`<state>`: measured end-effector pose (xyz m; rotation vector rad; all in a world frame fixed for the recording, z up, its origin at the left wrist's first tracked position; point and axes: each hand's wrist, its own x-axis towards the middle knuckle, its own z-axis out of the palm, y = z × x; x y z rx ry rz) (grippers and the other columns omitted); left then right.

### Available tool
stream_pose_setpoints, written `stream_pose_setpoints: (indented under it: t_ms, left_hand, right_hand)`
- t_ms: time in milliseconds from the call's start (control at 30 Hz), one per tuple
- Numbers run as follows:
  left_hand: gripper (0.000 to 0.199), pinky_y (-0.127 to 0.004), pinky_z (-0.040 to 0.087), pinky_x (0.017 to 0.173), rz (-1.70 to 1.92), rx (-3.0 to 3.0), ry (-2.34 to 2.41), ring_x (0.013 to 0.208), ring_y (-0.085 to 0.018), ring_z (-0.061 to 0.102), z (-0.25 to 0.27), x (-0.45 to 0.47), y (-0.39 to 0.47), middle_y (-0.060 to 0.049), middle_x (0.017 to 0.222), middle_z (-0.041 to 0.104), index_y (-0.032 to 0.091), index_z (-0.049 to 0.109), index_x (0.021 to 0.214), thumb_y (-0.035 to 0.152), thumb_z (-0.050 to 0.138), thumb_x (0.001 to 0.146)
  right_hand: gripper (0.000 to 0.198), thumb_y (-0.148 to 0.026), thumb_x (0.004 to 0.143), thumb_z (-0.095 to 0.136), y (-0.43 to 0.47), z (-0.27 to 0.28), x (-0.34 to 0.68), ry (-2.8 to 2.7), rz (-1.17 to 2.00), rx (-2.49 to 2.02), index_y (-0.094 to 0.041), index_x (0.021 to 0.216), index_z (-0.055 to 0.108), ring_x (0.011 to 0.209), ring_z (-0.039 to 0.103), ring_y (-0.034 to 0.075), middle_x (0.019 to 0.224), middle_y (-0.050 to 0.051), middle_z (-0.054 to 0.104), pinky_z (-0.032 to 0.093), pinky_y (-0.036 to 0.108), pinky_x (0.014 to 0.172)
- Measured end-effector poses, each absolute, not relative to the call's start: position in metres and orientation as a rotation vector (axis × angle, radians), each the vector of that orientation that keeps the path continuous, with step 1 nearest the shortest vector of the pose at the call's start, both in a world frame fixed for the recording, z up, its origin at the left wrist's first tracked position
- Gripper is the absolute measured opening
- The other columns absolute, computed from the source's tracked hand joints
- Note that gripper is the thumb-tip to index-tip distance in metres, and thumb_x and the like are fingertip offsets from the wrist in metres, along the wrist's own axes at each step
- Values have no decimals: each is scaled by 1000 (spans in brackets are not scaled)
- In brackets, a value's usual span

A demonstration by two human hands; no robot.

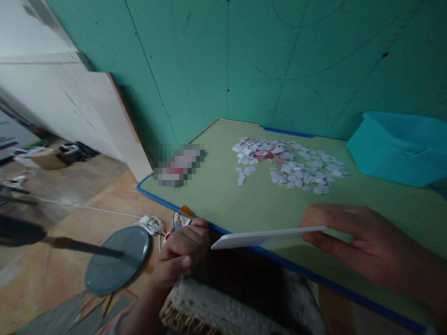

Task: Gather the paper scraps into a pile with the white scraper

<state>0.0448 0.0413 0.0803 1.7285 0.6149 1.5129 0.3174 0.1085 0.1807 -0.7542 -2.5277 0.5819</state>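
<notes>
My right hand (356,239) pinches one end of a flat white piece (268,237), seen nearly edge-on, that looks like folded paper or card. It slants across the table's front edge, its other end close beside my left hand. My left hand (186,251) is curled closed at the table's blue edge; what it holds, if anything, is hidden. An orange piece (187,211) shows just above its knuckles, and I cannot tell whether the hand touches it. Beyond my hands, many torn white paper scraps (296,174), some reddish, lie spread on the pale green table (216,200).
A turquoise fabric bin (394,153) stands at the table's right. A pixelated flat item (179,167) lies at the left corner. Behind rises a green wall board (226,60). On the floor at left are a round grey base with a pole (118,274) and white cables (150,225).
</notes>
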Motion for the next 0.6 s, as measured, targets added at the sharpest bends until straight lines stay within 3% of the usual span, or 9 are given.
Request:
stream_pose_setpoints:
  t_ms: [333,433,600]
  left_hand:
    - [35,-37,32,73,1500,1690,635,42,-13,42,75,41,41,3,40,41,20,40,46,36,43,76]
    - [35,-35,37,64,1479,1700,613,41,-13,42,76,41,41,2,39,41,19,40,46,36,44,77]
    - [34,-32,34,49,1492,1646,599,41,-14,41,73,41,39,0,38,40,20,40,47,37,44,75]
  right_hand:
    - [19,-27,83,51,113,179,318,-2566,568,-743,-22,66,54,52,53,7,58,-6,56,40,17,49]
    - [16,-28,82,53,113,179,319,-2533,614,-754,-23,67,56,53,54,8,59,-6,58,40,17,50]
    - [17,-38,81,52,112,184,326,-2323,676,-993,-25,72,60,59,55,13,65,-2,62,43,22,53]
